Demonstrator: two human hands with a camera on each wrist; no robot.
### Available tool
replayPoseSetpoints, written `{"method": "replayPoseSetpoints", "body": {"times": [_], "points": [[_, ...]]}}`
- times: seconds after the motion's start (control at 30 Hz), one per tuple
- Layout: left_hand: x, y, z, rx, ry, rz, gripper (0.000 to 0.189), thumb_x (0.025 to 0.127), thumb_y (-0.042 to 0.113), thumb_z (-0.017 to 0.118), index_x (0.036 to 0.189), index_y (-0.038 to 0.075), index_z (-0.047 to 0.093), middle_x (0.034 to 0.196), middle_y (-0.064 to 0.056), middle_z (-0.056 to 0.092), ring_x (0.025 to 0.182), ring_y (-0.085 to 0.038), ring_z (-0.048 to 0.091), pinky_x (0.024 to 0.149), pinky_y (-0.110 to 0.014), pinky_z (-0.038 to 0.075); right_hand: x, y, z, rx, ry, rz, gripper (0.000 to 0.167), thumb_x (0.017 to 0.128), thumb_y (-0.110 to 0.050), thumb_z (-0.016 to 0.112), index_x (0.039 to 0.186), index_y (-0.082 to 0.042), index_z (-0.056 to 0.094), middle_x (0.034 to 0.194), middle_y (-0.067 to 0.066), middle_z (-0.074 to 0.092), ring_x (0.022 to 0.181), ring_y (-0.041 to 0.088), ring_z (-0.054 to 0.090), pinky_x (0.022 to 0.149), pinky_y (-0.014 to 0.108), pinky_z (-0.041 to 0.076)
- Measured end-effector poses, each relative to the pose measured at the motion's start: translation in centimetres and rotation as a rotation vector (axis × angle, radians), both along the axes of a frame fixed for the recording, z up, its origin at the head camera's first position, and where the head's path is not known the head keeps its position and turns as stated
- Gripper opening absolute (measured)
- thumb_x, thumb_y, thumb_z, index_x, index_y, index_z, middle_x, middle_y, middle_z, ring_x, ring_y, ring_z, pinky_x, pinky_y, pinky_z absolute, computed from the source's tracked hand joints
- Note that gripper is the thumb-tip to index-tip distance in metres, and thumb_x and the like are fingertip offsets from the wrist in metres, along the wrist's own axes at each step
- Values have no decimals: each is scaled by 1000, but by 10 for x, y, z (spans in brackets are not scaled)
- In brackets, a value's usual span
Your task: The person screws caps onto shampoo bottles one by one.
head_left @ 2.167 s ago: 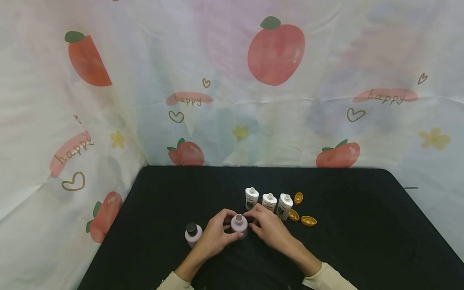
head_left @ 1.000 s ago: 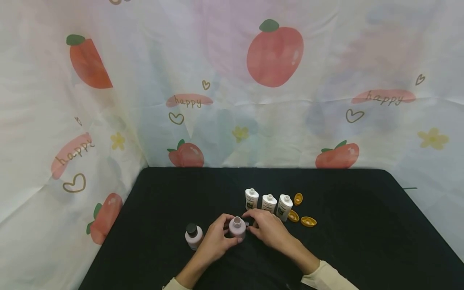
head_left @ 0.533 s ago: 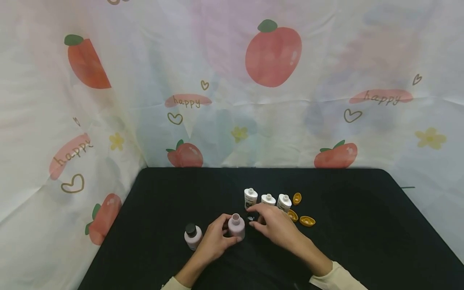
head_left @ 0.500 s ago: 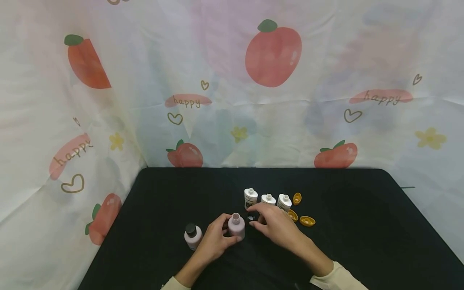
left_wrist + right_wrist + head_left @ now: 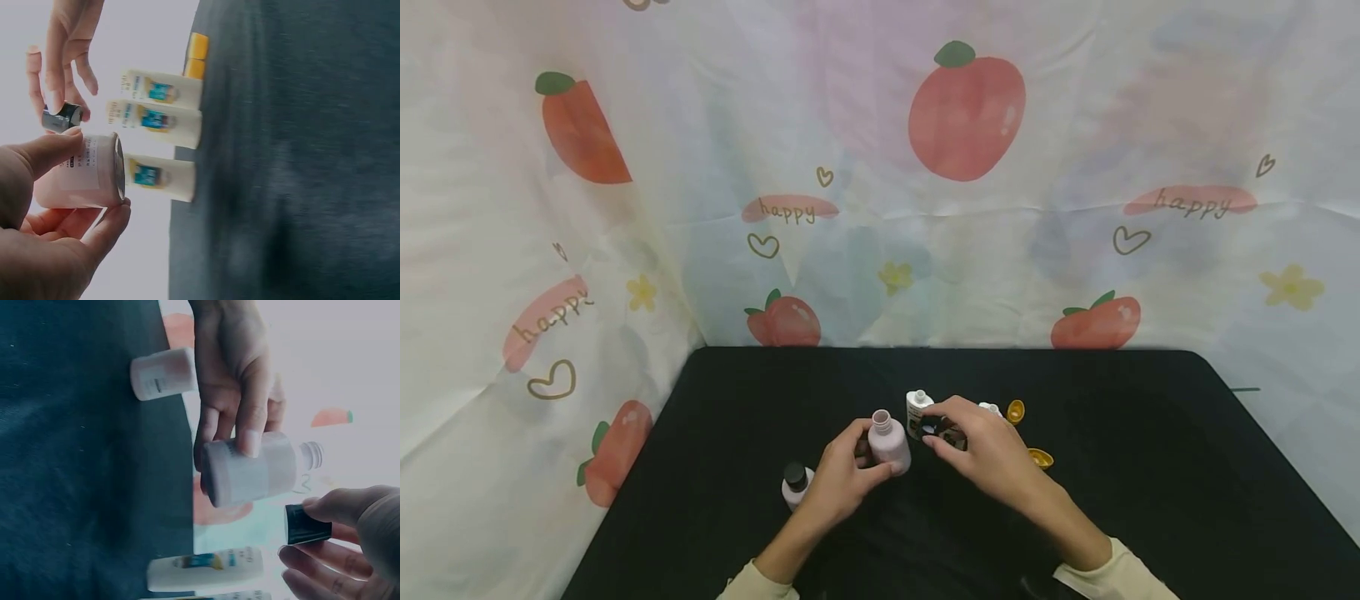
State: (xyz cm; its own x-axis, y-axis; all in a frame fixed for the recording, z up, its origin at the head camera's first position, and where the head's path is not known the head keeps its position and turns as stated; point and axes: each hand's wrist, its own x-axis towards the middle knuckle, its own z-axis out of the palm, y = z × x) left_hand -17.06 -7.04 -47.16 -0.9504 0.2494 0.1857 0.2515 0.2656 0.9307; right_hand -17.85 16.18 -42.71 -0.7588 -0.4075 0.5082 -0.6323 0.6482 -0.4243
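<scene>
My left hand (image 5: 838, 477) grips a pale pink bottle (image 5: 890, 446) round its body, thumb in front. It is lifted off the table, leaning slightly, and its threaded neck is bare. Just to the right, a black cap (image 5: 307, 525) is pinched between the thumb and fingers of my right hand (image 5: 994, 454), apart from the bottle's mouth. A second pink bottle (image 5: 792, 487), wearing its black cap, stands left of my left forearm and is partly covered by it. Three white bottles (image 5: 178, 179) stand behind; in the head view my right hand hides much of two.
Small golden boat-shaped pieces (image 5: 1016, 411) lie right of the white bottles, one of them behind my right hand. A black cloth covers the table (image 5: 1150, 467). A printed curtain (image 5: 850, 125) hangs along its back and left edges.
My left hand has raised the pink bottle from the table and tilted it. My right hand has taken hold of the black cap beside it and lifted it, moving up and right.
</scene>
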Motion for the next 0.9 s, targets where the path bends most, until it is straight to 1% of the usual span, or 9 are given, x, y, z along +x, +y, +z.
{"method": "replayPoseSetpoints", "body": {"times": [0.07, 0.17, 0.27, 0.37, 0.5, 0.6, 0.7, 0.77, 0.9], "points": [[0, 1, 7, 8, 6, 2, 51, 83, 4, 83, 127, 0, 58, 122, -20, 64, 109, -29, 68, 90, -33, 58, -1, 3, 5, -26, -4, 20, 36, 84, -13, 84, 117, -12, 71, 106, -4, 70, 83, 14, 69, 68, 31, 57], [-1, 1, 16, 18, 21, 1, 53, 85, 7, 82, 131, 0, 57, 124, -20, 63, 109, -28, 67, 90, -36, 59, -2, 7, 14, -79, -37, 58, 37, 86, -10, 82, 120, -10, 69, 109, -3, 69, 86, 12, 69, 68, 30, 59], [-2, 2, 25, 24, 32, -2, 55, 87, 11, 82, 134, 1, 56, 126, -19, 62, 110, -28, 66, 91, -38, 58, -5, 12, 21, -125, -72, 85, 38, 89, -9, 79, 125, -11, 68, 111, -4, 66, 91, 10, 70, 72, 31, 61], [-4, 2, 34, 21, 45, -13, 56, 89, 12, 80, 138, 2, 54, 128, -18, 62, 112, -29, 66, 91, -37, 58, -8, 15, 26, -161, -96, 105, 39, 91, -9, 77, 128, -14, 66, 113, -5, 65, 92, 10, 70, 75, 31, 62], [-6, 3, 46, 59, 46, -39, 59, 90, 9, 78, 141, 3, 51, 131, -17, 60, 115, -30, 65, 91, -35, 58, -11, 19, 32, -211, -114, 133, 41, 91, -5, 76, 130, -14, 65, 116, -4, 63, 94, 12, 71, 80, 31, 61], [-8, 4, 54, 95, 46, -45, 59, 88, 7, 79, 139, 4, 51, 132, -16, 60, 118, -30, 65, 93, -35, 57, -12, 19, 36, -236, -130, 120, 43, 91, -7, 76, 132, -15, 64, 117, -4, 64, 98, 11, 70, 82, 31, 61], [-11, 4, 60, 111, 48, -38, 57, 87, 8, 80, 137, 5, 52, 133, -15, 60, 120, -30, 65, 95, -38, 57, -12, 20, 41, -255, -161, 89, 44, 92, -12, 76, 134, -16, 63, 120, -3, 65, 101, 11, 70, 83, 31, 60], [-12, 3, 64, 118, 42, -35, 57, 87, 8, 81, 136, 5, 52, 132, -15, 61, 120, -29, 65, 96, -40, 56, -12, 20, 43, -271, -192, 75, 43, 93, -15, 76, 133, -17, 63, 122, -2, 66, 102, 11, 69, 84, 30, 60], [-16, 2, 71, 140, 22, -38, 57, 86, 7, 82, 135, 6, 53, 130, -14, 64, 118, -29, 66, 95, -44, 56, -11, 21, 47, -327, -277, 80, 39, 94, -18, 75, 131, -18, 64, 123, 0, 67, 103, 13, 69, 85, 30, 60]]}}
